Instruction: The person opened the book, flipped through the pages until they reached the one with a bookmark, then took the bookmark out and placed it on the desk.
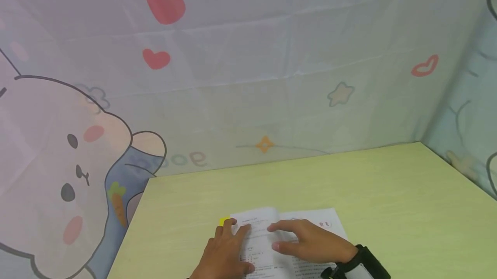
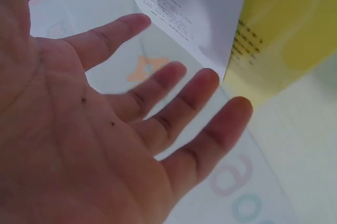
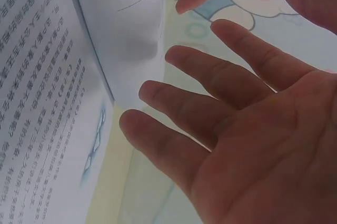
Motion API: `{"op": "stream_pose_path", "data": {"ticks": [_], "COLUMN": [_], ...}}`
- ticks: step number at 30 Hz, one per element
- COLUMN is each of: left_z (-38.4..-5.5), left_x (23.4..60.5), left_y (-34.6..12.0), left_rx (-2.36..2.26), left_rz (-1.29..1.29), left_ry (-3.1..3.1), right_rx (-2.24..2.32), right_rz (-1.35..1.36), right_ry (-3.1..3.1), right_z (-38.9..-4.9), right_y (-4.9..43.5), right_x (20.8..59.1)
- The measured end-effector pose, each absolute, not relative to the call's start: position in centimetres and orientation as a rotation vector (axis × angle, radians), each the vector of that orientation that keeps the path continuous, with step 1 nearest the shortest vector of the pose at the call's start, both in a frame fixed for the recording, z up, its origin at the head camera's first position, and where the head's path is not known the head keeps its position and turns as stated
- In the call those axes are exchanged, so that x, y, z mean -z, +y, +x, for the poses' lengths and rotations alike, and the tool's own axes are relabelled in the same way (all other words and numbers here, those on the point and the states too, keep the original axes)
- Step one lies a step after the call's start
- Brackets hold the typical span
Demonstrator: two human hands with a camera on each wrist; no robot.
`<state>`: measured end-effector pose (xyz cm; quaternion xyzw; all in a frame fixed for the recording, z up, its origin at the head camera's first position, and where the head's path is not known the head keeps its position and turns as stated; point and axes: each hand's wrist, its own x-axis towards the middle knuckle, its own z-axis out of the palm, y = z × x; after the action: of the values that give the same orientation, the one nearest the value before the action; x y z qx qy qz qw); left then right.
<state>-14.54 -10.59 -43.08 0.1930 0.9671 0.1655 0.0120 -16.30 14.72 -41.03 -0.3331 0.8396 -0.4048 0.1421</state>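
An open book (image 1: 268,259) with printed white pages lies near the table's front edge in the head view. Its yellow cover (image 2: 287,29) shows beside a page in the left wrist view. My left hand (image 1: 227,251) is at the book's left side, fingers spread over the left page. Over the middle of the book is my right hand (image 1: 310,242), with index finger and thumb reaching toward the left page. Both palms face their wrist cameras, holding nothing. A raised, curving page (image 3: 124,29) stands beside the right fingers; whether they touch it, I cannot tell.
The pale yellow-green table (image 1: 388,192) spreads behind and to both sides of the book. A cartoon-printed cloth (image 1: 240,54) hangs along the back, with another cloth (image 1: 470,111) at the right. A black watch-like band (image 1: 359,264) sits on the right wrist.
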Motion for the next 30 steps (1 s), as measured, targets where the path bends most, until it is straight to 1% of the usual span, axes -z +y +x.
{"op": "stream_pose_path", "data": {"ticks": [6,12,20,25,30], "left_z": [-14.6,-14.4,-14.6,-14.6,-14.7], "left_x": [42.9,42.6,42.7,42.8,42.9], "left_y": [-10.4,-10.1,-9.6,-10.0,-10.2], "left_rx": [-0.541,-0.588,-0.565,-0.588,-0.625], "left_rz": [0.644,0.587,0.524,0.528,0.523], "left_ry": [2.908,2.867,2.919,2.931,2.933], "right_rx": [1.129,1.065,1.053,1.051,1.042], "right_rz": [-0.932,-0.881,-0.767,-0.71,-0.578], "right_ry": [2.459,2.535,2.571,2.602,2.641], "right_z": [-16.2,-16.3,-16.5,-16.7,-16.9], "right_y": [15.0,15.5,16.4,17.1,17.6], "right_x": [40.9,40.9,41.0,41.0,40.9]}}
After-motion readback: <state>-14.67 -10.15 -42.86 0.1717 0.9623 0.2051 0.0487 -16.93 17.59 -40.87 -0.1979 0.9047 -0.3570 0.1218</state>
